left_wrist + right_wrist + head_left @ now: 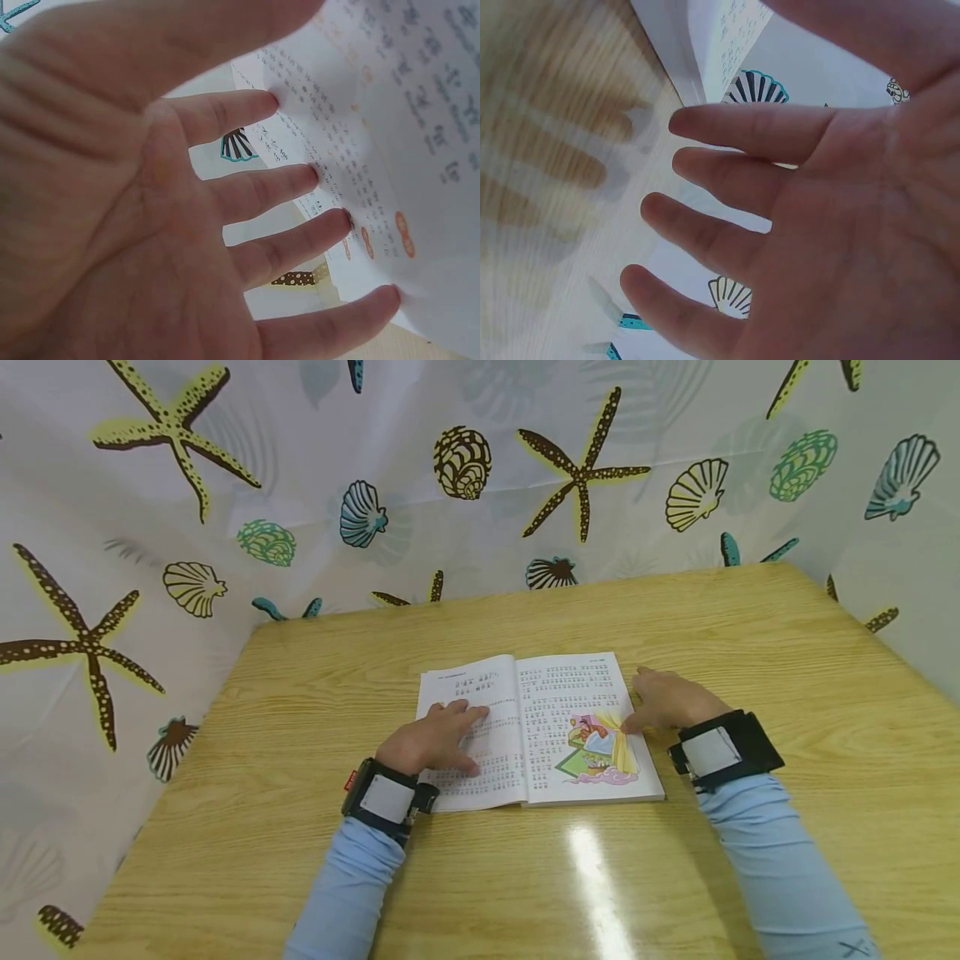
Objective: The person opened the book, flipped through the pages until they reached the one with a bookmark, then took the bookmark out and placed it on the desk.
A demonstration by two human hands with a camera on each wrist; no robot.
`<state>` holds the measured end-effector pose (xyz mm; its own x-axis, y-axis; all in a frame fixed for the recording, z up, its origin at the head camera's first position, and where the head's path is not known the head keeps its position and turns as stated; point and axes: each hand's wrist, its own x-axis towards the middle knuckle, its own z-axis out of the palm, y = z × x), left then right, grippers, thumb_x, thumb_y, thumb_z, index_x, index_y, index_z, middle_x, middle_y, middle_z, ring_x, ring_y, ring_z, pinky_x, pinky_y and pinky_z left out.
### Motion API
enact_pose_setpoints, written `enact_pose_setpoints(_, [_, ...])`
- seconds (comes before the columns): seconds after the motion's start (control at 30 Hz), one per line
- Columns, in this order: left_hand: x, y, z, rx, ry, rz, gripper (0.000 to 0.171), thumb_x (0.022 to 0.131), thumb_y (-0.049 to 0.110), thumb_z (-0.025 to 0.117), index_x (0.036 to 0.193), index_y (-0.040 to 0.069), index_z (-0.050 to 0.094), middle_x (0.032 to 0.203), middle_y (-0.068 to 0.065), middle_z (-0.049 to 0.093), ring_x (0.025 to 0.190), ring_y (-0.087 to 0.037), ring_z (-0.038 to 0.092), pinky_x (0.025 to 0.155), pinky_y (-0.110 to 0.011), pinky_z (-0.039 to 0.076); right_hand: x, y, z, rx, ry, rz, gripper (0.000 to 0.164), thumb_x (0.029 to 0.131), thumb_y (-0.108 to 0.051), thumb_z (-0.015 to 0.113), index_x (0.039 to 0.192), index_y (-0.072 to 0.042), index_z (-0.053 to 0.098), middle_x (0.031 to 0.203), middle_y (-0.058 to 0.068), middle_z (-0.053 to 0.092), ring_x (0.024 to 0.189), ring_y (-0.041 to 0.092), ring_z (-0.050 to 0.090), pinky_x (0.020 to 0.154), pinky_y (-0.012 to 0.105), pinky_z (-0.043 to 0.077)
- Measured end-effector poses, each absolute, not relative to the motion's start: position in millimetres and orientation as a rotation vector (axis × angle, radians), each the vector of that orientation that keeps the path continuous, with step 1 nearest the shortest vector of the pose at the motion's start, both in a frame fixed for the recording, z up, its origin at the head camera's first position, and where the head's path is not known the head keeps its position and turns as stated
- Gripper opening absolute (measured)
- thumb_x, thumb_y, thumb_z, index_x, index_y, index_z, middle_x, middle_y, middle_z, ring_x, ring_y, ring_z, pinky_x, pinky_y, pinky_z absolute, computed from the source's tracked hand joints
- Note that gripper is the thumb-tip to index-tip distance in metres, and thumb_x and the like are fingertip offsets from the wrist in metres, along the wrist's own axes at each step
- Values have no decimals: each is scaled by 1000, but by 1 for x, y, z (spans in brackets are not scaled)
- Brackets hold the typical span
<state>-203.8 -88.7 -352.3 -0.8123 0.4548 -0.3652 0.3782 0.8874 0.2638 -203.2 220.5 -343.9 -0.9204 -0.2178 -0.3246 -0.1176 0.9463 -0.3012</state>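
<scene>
An open book point(543, 693) lies on the wooden table, with printed text on both pages and a coloured picture point(600, 747) low on the right page. My left hand point(438, 739) rests on the left page; in the left wrist view its spread fingertips point(311, 176) touch the paper. At the book's right edge is my right hand point(671, 700), its thumb over the margin beside the picture. The right wrist view shows its fingers point(727, 176) spread, relaxed and holding nothing, just beyond the edge of the book point(679, 45).
The wooden table point(337, 693) extends around the book on all sides. Behind it hangs a white cloth point(300, 460) printed with starfish and shells. A bright light reflection point(596, 877) shows on the tabletop in front. Both wrists wear black straps point(727, 747).
</scene>
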Motion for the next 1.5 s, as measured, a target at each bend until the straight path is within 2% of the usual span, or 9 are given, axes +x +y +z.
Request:
enact_pose_setpoints(0.07, [-204, -89, -352, 617, 2632, 245, 85, 87, 26, 83, 158, 16, 38, 163, -16, 30, 146, -41, 29, 108, -59, 38, -203, 219, -343, -262, 2746, -378, 32, 86, -18, 79, 93, 7, 60, 117, 33, 56, 83, 31, 53, 65, 35, 42])
enact_pose_setpoints(0.13, [-204, -89, -352, 620, 2634, 243, 85, 87, 26, 83, 158, 16, 38, 163, -16, 30, 146, -41, 30, 108, -58, 38, -202, 217, -342, -271, 2750, -357, 33, 86, -17, 78, 96, 8, 60, 98, 20, 55, 77, 28, 52, 63, 33, 41])
enact_pose_setpoints(0.27, [-204, -89, -353, 616, 2633, 240, 85, 87, 26, 83, 158, 17, 38, 163, -16, 30, 146, -41, 30, 109, -58, 38, -201, 211, -339, -276, 2765, -256, 33, 87, -17, 75, 100, 9, 59, 87, 12, 50, 77, 27, 51, 62, 34, 41])
enact_pose_setpoints(0.63, [-204, -88, -353, 603, 2628, 256, 86, 86, 26, 83, 158, 17, 38, 163, -15, 29, 147, -40, 28, 109, -58, 37, -197, 205, -338, -348, 3001, -327, 25, 89, -10, 76, 99, 8, 63, 81, 12, 60, 71, 26, 55, 60, 35, 45])
enact_pose_setpoints(0.87, [-204, -87, -351, 618, 2637, 230, 86, 86, 27, 83, 158, 16, 38, 163, -16, 30, 145, -41, 31, 109, -58, 38, -198, 207, -337, -460, 3083, -594, 6, 91, 3, 67, 90, 9, 67, 77, 13, 60, 68, 25, 54, 61, 34, 43])
enact_pose_setpoints(1.23, [-204, -87, -351, 617, 2636, 231, 86, 86, 26, 84, 158, 16, 38, 162, -17, 30, 146, -42, 30, 109, -58, 37, -199, 210, -335, -495, 3019, -707, 8, 92, 2, 68, 93, 9, 68, 79, 14, 61, 69, 25, 55, 60, 33, 44])
enact_pose_setpoints(1.37, [-204, -88, -352, 616, 2634, 233, 86, 86, 26, 84, 158, 15, 38, 162, -17, 30, 146, -42, 30, 109, -58, 37, -197, 208, -332, -542, 2820, -936, 29, 105, -17, 56, 110, 9, 67, 85, 12, 66, 71, 21, 61, 62, 35, 53])
enact_pose_setpoints(1.43, [-205, -88, -352, 618, 2632, 235, 86, 86, 26, 84, 158, 15, 38, 162, -17, 30, 146, -42, 30, 109, -58, 37, -195, 206, -328, -550, 2642, -1088, 49, 111, -32, 40, 125, 9, 62, 96, 13, 69, 82, 24, 66, 70, 41, 57])
enact_pose_setpoints(1.5, [-205, -88, -352, 619, 2629, 236, 86, 86, 26, 83, 158, 15, 38, 163, -17, 30, 146, -42, 29, 109, -59, 37, -191, 201, -324, -552, 2475, -1192, 65, 112, -43, 22, 143, 8, 48, 117, 18, 67, 105, 31, 65, 86, 50, 56])
